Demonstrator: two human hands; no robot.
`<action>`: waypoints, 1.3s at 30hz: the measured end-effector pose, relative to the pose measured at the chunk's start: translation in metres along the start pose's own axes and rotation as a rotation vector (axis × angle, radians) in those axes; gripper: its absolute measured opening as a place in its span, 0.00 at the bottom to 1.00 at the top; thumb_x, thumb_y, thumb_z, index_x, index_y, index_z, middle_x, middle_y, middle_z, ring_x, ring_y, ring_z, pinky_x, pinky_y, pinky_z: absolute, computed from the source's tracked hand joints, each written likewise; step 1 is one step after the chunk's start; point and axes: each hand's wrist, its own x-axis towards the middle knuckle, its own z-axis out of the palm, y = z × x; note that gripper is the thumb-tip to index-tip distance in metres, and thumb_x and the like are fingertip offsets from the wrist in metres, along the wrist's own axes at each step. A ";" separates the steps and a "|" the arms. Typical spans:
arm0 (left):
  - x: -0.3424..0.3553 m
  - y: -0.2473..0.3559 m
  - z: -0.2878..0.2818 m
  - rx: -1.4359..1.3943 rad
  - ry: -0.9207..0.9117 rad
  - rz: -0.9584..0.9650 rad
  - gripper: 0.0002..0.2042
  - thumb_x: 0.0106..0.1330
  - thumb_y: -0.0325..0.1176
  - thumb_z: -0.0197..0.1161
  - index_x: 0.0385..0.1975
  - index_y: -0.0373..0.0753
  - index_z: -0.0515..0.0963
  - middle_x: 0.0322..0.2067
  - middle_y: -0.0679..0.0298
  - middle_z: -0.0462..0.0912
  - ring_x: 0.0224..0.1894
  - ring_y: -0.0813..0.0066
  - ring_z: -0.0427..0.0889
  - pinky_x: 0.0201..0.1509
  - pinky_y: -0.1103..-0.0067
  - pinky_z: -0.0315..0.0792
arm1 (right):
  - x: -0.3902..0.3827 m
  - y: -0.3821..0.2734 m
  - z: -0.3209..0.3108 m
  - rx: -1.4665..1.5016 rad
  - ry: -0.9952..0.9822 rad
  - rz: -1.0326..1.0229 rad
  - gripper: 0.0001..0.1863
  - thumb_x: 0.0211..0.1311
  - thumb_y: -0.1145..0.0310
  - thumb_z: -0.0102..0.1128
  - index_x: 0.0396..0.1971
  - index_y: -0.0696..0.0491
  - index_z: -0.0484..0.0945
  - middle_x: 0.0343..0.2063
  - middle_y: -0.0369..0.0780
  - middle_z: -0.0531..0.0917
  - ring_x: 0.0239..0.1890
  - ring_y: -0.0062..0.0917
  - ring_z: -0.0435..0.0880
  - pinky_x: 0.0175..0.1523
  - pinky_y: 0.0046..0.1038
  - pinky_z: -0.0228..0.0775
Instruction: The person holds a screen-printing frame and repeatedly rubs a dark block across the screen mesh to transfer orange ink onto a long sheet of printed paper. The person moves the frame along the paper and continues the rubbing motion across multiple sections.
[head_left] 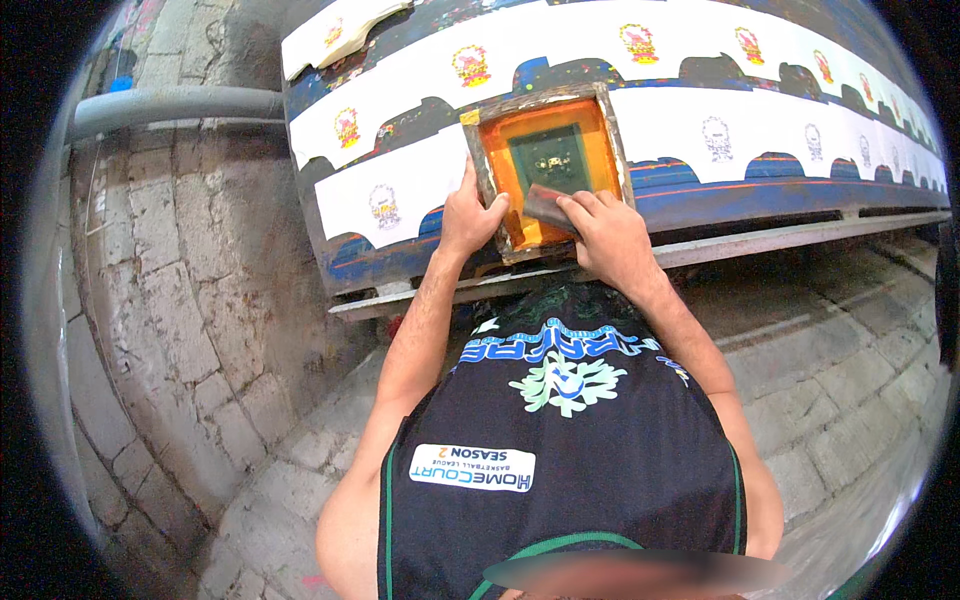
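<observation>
A wooden-edged screen frame (pixel 611 137) with orange mesh and a dark green rectangle (pixel 535 142) lies on the long blue printing table (pixel 676 201), over the row of white fabric pieces. My left hand (pixel 473 215) grips the frame's left side near its lower corner. My right hand (pixel 608 228) holds a dark squeegee (pixel 541 204) tilted on the lower part of the mesh. White pieces with outline prints (pixel 715 140) lie to either side of the frame. Behind it, another row carries red and yellow prints (pixel 470 64).
A small stack of white pieces (pixel 310 45) sits at the table's far left corner. A metal rail (pixel 800 235) runs along the near edge. A grey horizontal pipe (pixel 175 106) lies left of the table, above worn stone paving (pixel 155 300).
</observation>
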 end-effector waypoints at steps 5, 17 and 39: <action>-0.002 0.001 -0.003 -0.006 -0.014 -0.048 0.49 0.66 0.39 0.70 0.84 0.26 0.54 0.41 0.44 0.94 0.42 0.49 0.96 0.50 0.63 0.88 | 0.016 0.008 -0.014 0.063 -0.348 -0.030 0.28 0.54 0.80 0.70 0.59 0.52 0.87 0.53 0.43 0.90 0.59 0.41 0.87 0.65 0.42 0.82; 0.002 0.017 0.006 0.080 -0.012 -0.052 0.47 0.67 0.39 0.70 0.85 0.33 0.56 0.41 0.45 0.94 0.41 0.48 0.96 0.49 0.61 0.88 | 0.083 0.051 -0.004 0.015 -0.082 0.029 0.28 0.58 0.84 0.64 0.59 0.50 0.88 0.57 0.40 0.90 0.62 0.41 0.86 0.68 0.42 0.81; 0.018 0.037 0.018 0.272 -0.181 -0.112 0.53 0.72 0.48 0.64 0.81 0.12 0.44 0.25 0.39 0.88 0.32 0.39 0.92 0.41 0.52 0.89 | 0.073 0.061 -0.015 0.091 -0.142 0.061 0.33 0.55 0.89 0.59 0.62 0.51 0.88 0.59 0.47 0.89 0.66 0.44 0.84 0.73 0.42 0.76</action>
